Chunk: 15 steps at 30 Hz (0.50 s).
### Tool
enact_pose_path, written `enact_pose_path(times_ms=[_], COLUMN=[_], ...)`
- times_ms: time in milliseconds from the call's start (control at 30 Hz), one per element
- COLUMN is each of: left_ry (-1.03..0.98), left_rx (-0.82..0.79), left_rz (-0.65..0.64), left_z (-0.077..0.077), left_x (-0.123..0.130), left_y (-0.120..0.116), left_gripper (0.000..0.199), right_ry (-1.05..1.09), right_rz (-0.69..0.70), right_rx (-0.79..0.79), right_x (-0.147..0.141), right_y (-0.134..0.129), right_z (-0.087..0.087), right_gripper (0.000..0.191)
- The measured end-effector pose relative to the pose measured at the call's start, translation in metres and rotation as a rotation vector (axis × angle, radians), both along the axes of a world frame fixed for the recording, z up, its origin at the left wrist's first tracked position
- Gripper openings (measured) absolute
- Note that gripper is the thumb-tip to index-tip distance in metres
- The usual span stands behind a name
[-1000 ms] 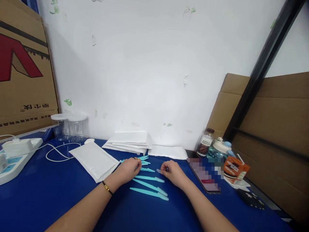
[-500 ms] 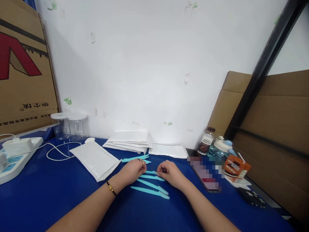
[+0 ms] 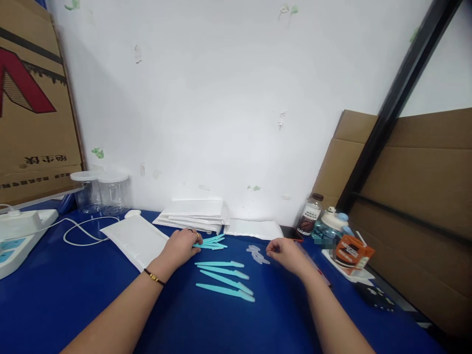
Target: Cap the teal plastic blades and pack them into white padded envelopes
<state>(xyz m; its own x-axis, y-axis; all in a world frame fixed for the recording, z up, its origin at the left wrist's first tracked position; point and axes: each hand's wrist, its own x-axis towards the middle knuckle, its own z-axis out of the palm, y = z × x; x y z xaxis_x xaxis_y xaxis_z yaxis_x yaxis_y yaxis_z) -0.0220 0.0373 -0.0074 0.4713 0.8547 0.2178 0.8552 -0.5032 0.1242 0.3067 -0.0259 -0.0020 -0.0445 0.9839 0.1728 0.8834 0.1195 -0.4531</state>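
Observation:
Several teal eyebrow razors (image 3: 224,292) with pale blade covers lie in a loose row on the blue table, blades pointing right. Beyond them is a pile of more teal razors (image 3: 213,242). My left hand (image 3: 183,246) is at the pile's left end, its fingers pinched over the handle ends. Clear plastic blade covers (image 3: 257,254) are scattered to the right of the pile. Just beside these covers, my right hand (image 3: 285,253) has its fingertips drawn together; whatever is between them is too small to make out.
White padded envelopes (image 3: 193,212) are stacked by the wall, another (image 3: 134,238) lying at left. Clear jars (image 3: 113,194), a power strip (image 3: 27,241) and a cable occupy the left. At right stand a bottle (image 3: 309,216), a water cup (image 3: 330,227) and an orange drink carton (image 3: 352,253).
My hands have moved apart from above the row. The left went left to the razor pile, the right went right beside the clear covers. The razor they were at now lies in the row.

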Motion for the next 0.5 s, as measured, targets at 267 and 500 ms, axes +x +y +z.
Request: enact_pose_path(times_ms=[267, 500], left_ry=[0.018, 0.004], left_rx=[0.042, 0.059], left_rz=[-0.05, -0.119], left_z=[-0.003, -0.001], left_x=[0.002, 0.012], left_y=[0.001, -0.007], left_gripper=[0.013, 0.017], right_ry=[-0.032, 0.115], right_rz=[0.003, 0.038], right_rx=[-0.1, 0.026], right_x=[-0.003, -0.004], right_y=[0.002, 0.006], right_z=[-0.018, -0.013], right_gripper=[0.007, 0.011])
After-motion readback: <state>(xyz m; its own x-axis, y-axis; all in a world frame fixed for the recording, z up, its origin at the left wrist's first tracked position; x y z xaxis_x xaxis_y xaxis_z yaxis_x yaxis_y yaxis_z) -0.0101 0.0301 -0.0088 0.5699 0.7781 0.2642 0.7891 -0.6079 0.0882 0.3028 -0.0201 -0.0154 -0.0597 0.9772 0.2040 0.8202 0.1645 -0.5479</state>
